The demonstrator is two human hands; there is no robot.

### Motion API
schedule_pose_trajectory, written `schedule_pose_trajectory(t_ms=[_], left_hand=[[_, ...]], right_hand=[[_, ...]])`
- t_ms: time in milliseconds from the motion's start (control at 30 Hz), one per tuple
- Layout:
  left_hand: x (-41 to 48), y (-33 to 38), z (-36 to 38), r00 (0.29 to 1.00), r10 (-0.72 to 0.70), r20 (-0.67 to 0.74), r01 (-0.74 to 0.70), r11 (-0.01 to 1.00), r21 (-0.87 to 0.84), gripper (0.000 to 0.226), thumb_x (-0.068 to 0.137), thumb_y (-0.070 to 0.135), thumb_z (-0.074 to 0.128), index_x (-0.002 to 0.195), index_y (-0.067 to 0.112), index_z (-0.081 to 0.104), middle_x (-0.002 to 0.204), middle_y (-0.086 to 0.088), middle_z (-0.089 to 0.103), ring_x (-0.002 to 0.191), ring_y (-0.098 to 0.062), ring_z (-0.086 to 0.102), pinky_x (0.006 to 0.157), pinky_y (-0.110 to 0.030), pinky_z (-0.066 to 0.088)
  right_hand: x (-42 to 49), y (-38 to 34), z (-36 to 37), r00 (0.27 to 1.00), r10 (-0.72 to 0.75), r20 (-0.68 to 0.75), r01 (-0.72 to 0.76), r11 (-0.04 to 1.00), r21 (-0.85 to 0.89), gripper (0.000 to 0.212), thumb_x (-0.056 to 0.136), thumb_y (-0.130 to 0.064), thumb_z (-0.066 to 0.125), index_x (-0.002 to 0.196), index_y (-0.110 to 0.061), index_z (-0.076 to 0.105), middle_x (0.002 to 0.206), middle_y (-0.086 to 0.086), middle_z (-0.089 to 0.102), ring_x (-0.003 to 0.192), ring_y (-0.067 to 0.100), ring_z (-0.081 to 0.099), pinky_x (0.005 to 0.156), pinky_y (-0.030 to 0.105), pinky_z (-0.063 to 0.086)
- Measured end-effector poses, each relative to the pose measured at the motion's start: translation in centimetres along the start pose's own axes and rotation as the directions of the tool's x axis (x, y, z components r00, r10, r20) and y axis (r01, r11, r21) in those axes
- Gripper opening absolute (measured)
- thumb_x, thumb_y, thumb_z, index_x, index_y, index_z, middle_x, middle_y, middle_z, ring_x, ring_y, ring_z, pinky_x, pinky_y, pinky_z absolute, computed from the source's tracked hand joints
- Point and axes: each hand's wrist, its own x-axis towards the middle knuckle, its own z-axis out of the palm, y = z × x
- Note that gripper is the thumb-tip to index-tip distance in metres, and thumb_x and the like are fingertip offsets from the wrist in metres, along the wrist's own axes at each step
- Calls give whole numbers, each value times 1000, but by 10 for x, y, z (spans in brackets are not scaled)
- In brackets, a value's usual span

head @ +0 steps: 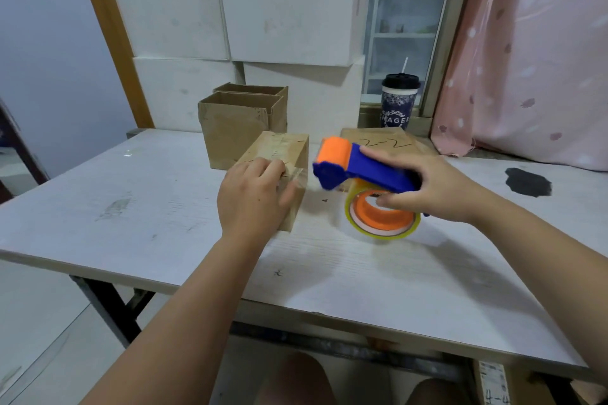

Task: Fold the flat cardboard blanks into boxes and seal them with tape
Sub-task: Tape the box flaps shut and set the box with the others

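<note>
Your knees (296, 378) are nearest the lens, below the front edge of the tabletop (131, 207). All positions below are taken from the taped box (279, 148), which stands on the tabletop near its middle.

Behind the taped box, white cartons (279, 3) are stacked against the wall. In front of them stand two open boxes (230, 135), one behind the other. Whether the front one touches the taped box cannot be told. A flat blank (388, 141) with marker writing lies to the right rear. To the right, close but apart, is the tape dispenser (371, 171), blurred, carrying a clear tape roll (381, 223).

Your left grip (253, 197) holds the taped box at its near top edge, fingers bent over the top and thumb down the right face on a loose tape end. Your right grip (437, 187) is wrapped round the dispenser handle, forefinger along its top.

Assessment: the taped box looks light and hollow, so its panels will likely give under pressure. Hold it at edges and corners, where the card is stiffest, and keep it pinned, since it may slide on the smooth tabletop. The tape is thin and clingy, so press it flat from the seam outward. The dispenser is rigid; hold it by the handle, clear of the cutter.
</note>
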Motion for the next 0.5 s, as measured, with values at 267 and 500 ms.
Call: schedule_pose_trajectory(t_ms=[267, 500], left_hand=[[0, -3, 2, 1000, 16, 25, -15, 999, -39, 23, 74, 30, 71, 76, 9, 64, 70, -6, 61, 63, -27, 55, 62, -32, 43], [-2, -1, -2, 980, 22, 199, -32, 999, 43, 57, 57, 42, 84, 99, 9, 64, 82, -9, 62, 73, -30, 58, 77, -41, 47]], right_hand=[[4, 0, 7, 986, 10, 165, 8, 994, -109, 62, 64, -66, 55, 114, -84, 23, 127, -16, 59, 116, 17, 52, 102, 40, 42], [16, -23, -14, 957, 40, 288, 7, 987, -161, 62, 68, -68, 56, 122, -77, 28, 124, -34, 53, 113, 9, 51, 99, 34, 41]])
